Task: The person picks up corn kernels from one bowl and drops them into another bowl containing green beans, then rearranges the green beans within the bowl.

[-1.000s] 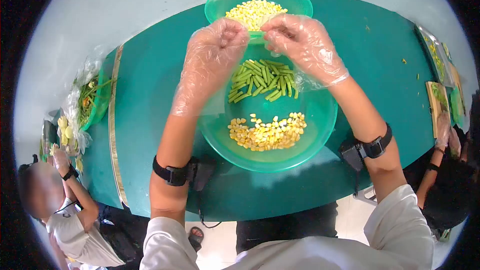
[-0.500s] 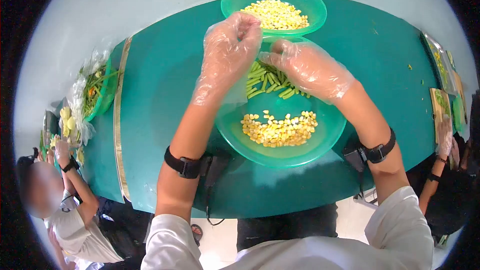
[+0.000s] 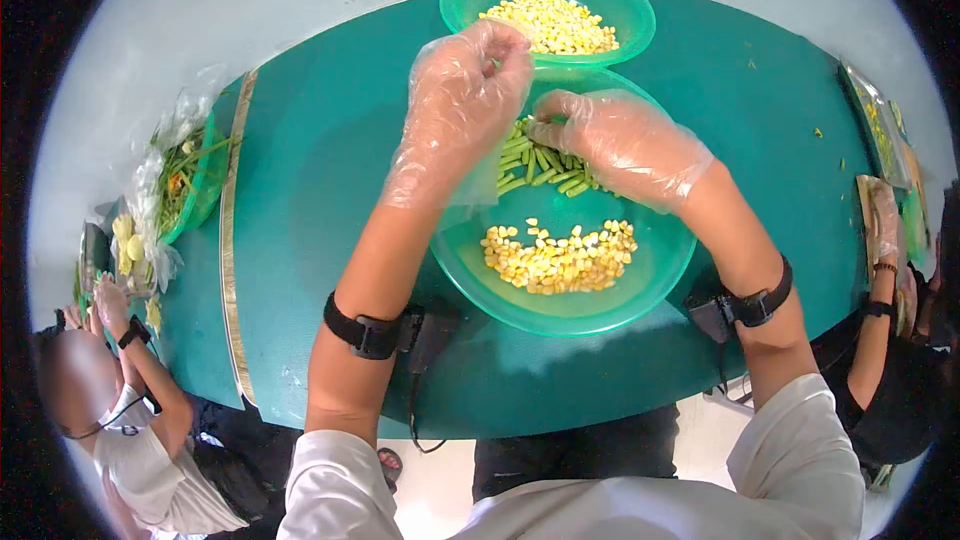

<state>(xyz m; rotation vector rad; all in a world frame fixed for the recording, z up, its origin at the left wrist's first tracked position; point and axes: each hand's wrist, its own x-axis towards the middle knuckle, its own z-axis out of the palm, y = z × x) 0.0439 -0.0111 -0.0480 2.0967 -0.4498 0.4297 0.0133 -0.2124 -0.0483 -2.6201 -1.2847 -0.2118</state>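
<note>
A green desk [image 3: 760, 150] with a curved far edge fills the room's middle, pale floor [image 3: 435, 490] showing below its near side. On it, in front of the person, sits the near bowl [image 3: 655, 270], green and translucent, the landmark here. Cut green beans [image 3: 535, 165] lie in its far half, and loose corn kernels [image 3: 560, 265] are gathered in its near half. Just beyond it stands the far bowl [image 3: 636, 15], holding more corn [image 3: 555, 22].

Both hands wear clear plastic gloves. The left hand [image 3: 458, 105] is raised over the far left rim of the near bowl, its forearm slanting up and inward, wrist nearly straight, fingers curled toward the thumb. Whether that grip pinches anything, I cannot tell. The right hand [image 3: 635, 145] reaches in from the right, back upward and fingers bent down at the beans; its grip is partly hidden, so I cannot tell whether it closes on one. A black strap [image 3: 375, 337] circles the left forearm, another [image 3: 762, 302] the right.

Well left of the near bowl stands a container of greens [image 3: 208, 180], with a co-worker [image 3: 165, 475] nearby; another person [image 3: 900, 395] is far to its right.
</note>
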